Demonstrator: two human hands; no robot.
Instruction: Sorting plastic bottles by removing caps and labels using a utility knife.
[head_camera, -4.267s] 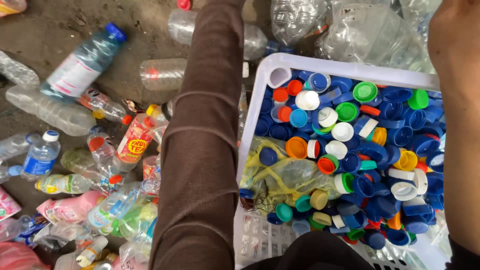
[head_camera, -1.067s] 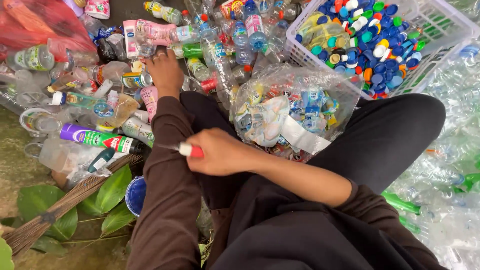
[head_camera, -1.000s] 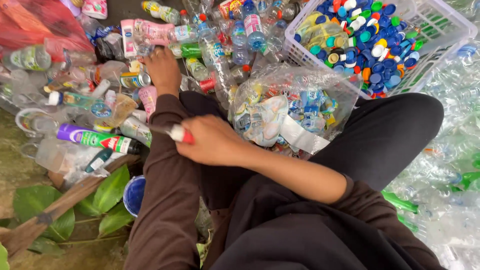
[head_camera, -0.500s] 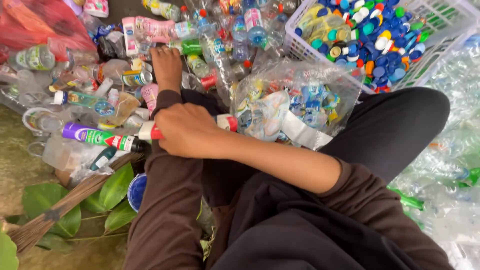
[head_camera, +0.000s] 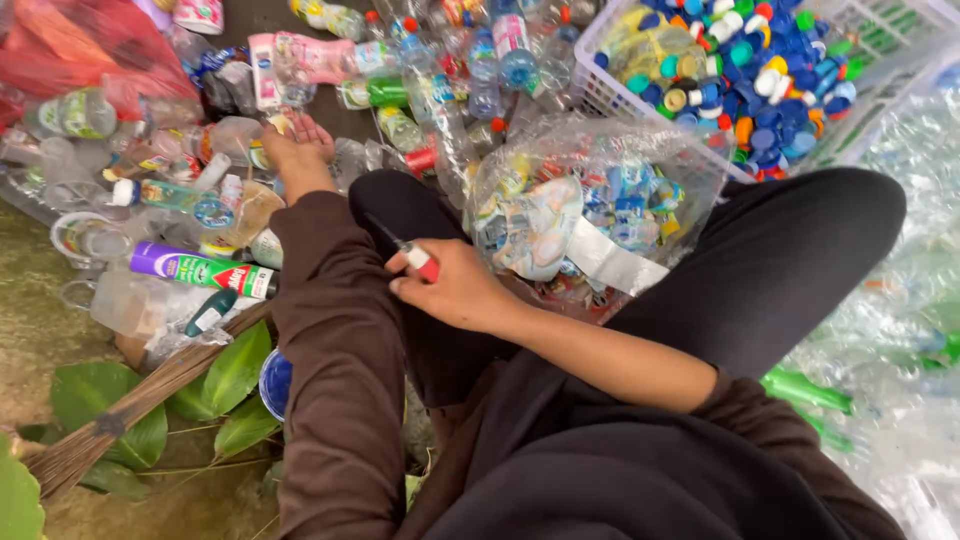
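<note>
Bare ground (head_camera: 40, 330) strewn with plastic waste fills the view, and a person sits on it with legs apart, looking down. The largest spread is the heap of empty bottles (head_camera: 380, 60) ahead and to the left, too many and too tangled to count. At the upper right stands one white plastic basket (head_camera: 600, 85), filled with bottle caps (head_camera: 760, 70) in blue, white, orange and green, far too many to number. Between the knees lies one clear plastic bag (head_camera: 590, 215) stuffed with crumpled labels and wrappers. Lower left there is one broom of bound twigs (head_camera: 130, 410) lying across several green leaves. Just beside it lies one purple and green tube (head_camera: 200, 268).

Compared with half a second ago, the right hand (head_camera: 455, 290) has drawn back from the heap toward the lap; it was then out over the purple tube, and it now sits over the left sleeve. It is closed around one small cutter with a red and white handle (head_camera: 415, 258), whose thin blade points up and left. The tool appears lifted clear of the bottles, touching none. The left hand (head_camera: 298, 145) has stayed stretched out into the heap, fingers spread and resting among the bottles; whether it grips one I cannot tell.
</note>
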